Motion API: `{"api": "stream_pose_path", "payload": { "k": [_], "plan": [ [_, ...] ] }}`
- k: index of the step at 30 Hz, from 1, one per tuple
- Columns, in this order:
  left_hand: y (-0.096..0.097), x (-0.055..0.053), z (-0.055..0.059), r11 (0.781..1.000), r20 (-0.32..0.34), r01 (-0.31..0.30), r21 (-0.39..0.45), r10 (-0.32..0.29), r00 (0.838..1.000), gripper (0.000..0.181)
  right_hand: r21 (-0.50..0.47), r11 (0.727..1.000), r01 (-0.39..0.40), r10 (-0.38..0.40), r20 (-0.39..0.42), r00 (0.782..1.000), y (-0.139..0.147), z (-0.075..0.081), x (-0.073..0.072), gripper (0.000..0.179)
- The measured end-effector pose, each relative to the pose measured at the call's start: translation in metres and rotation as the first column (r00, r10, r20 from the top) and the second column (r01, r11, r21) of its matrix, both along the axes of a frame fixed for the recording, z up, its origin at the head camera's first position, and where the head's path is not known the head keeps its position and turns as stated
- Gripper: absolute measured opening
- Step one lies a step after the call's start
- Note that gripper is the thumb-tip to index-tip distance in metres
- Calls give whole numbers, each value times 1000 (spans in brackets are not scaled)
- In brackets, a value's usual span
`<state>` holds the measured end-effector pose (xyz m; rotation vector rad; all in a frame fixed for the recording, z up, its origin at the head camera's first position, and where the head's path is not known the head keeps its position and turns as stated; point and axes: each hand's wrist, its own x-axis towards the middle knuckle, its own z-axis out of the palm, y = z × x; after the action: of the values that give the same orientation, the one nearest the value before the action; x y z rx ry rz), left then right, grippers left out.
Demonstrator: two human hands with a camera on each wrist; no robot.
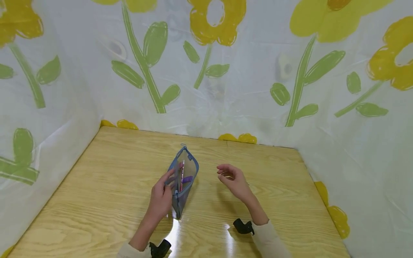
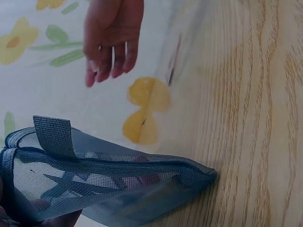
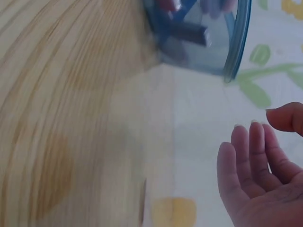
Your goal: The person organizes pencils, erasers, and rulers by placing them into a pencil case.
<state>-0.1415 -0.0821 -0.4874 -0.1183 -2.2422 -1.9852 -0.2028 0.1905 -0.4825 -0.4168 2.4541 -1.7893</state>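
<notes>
A blue mesh zip pouch point(image 1: 181, 204) stands on the table with its top gaping open. Inside lie a patterned pencil point(image 1: 182, 173) and a purple item point(image 1: 187, 179), whose kind is unclear. My left hand point(image 1: 161, 197) grips the near left side of the pouch, thumb outside; some fingers show through the mesh. In the left wrist view the pouch point(image 2: 118, 182) has a fabric tab at one end. To the right of the pouch, apart from it, my right hand point(image 1: 235, 181) hovers with loosely bent fingers and holds nothing. The right wrist view shows its palm point(image 3: 265, 198).
The wooden table point(image 1: 113, 172) spreads around the pouch. White sheets with yellow flowers point(image 1: 219, 104) rise along its back and both sides. A black wrist camera point(image 1: 243, 227) sits on the right wrist and another point(image 1: 160, 248) on the left.
</notes>
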Motion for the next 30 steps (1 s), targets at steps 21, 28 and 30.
{"api": "stream_pose_path", "payload": {
  "k": [21, 28, 30],
  "plan": [
    [1, 2, -2, 1000, 12, 14, 12, -14, 1000, 53, 569, 810, 139, -217, 72, 974, 63, -16, -14, 78],
    [1, 1, 0, 1000, -2, 22, 7, -22, 1000, 52, 573, 805, 154, -254, 97, 962, 68, -16, -24, 73],
    [1, 1, 2, 1000, 5, 26, 4, -26, 1000, 52, 543, 826, 151, -259, 128, 957, 68, -17, -26, 66]
  ]
}}
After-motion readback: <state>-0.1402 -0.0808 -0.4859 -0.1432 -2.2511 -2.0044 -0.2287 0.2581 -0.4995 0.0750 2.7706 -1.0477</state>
